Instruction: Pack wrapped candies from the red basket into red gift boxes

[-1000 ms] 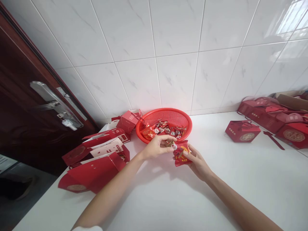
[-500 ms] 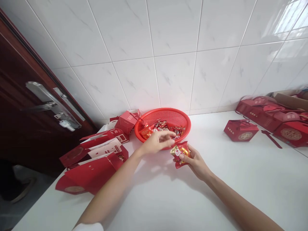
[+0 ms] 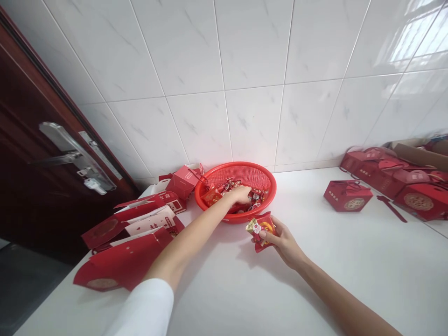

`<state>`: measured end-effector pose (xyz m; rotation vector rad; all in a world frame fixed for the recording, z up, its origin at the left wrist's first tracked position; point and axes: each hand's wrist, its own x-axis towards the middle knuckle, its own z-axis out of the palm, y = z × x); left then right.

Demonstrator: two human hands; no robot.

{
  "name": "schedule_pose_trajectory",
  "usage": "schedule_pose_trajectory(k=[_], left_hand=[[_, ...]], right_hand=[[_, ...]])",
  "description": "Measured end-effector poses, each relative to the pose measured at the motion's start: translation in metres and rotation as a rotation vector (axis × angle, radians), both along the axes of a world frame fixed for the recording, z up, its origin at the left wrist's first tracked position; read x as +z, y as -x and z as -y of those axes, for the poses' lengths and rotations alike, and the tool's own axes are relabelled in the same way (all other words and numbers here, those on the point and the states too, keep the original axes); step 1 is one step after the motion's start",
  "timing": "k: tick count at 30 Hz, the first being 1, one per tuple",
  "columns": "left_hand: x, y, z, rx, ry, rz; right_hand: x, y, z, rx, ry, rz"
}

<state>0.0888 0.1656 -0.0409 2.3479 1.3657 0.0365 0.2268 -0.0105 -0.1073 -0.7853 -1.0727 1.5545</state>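
A red perforated basket [image 3: 252,169] stands against the wall, with several small wrapped sweets [image 3: 257,196] inside. My left hand [image 3: 241,195] reaches down into it among the sweets; its fingertips are hidden, so I cannot tell whether it grips anything. In front of the basket, my right hand [image 3: 285,242] is closed on red and gold wrapped packets [image 3: 263,229], its thumb pressing on them above the table.
Several open red boxes [image 3: 126,256] stand at the left beside a dark door [image 3: 31,140]. One closed red box [image 3: 348,196] sits right of the basket. More red boxes [image 3: 418,198] and a ribbon [image 3: 392,208] lie at the far right.
My left hand has moved from above the basket's front rim down into the sweets. My right hand still holds the packets at nearly the same place. The view has shifted slightly.
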Motion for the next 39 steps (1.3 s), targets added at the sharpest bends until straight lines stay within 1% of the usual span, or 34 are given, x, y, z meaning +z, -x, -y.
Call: schedule_pose_trajectory(k=[3,6,10,14,17,20,24,26,27,29,32,34,36,39], left_hand=[[-0.005,0.005,-0.003,0.022,-0.001,0.065],[-0.005,0.011,-0.007,0.053,0.013,0.192],[0.000,0.017,-0.010,0.118,0.011,0.433],[0.007,0.026,-0.004,0.157,-0.013,0.627],[0.005,0.033,0.001,0.193,-0.081,0.704],[0.001,0.038,0.003,0.245,-0.205,0.723],[0.000,0.044,0.002,0.306,-0.401,0.658],[0.003,0.046,0.003,0.287,-0.451,0.586],[0.004,0.046,0.004,0.251,-0.448,0.540],[0.005,0.043,0.007,0.127,-0.387,0.430],[0.003,0.033,0.012,-0.119,-0.212,0.226],[0.001,0.024,0.013,-0.230,-0.111,0.077],[0.000,0.016,0.012,-0.273,-0.054,-0.058],[0.001,0.008,0.010,-0.282,-0.020,-0.202]], right_hand=[[0.001,-0.001,-0.001,-0.001,0.003,0.004],[0.001,-0.002,-0.001,-0.012,0.000,0.015],[0.002,-0.003,-0.002,-0.024,0.007,0.030],[0.002,-0.005,-0.002,-0.043,0.015,0.035],[0.003,-0.005,-0.002,-0.053,0.026,0.029],[0.002,-0.005,-0.002,-0.055,0.032,0.024],[0.001,-0.005,-0.003,-0.066,0.034,0.030],[0.001,-0.005,-0.003,-0.070,0.035,0.036],[0.002,-0.005,-0.003,-0.070,0.035,0.038],[0.002,-0.004,-0.002,-0.071,0.033,0.043],[0.002,-0.004,-0.002,-0.070,0.034,0.057],[0.002,-0.004,-0.002,-0.071,0.032,0.067],[0.002,-0.004,-0.002,-0.069,0.027,0.073],[0.001,-0.005,-0.003,-0.063,0.018,0.078]])
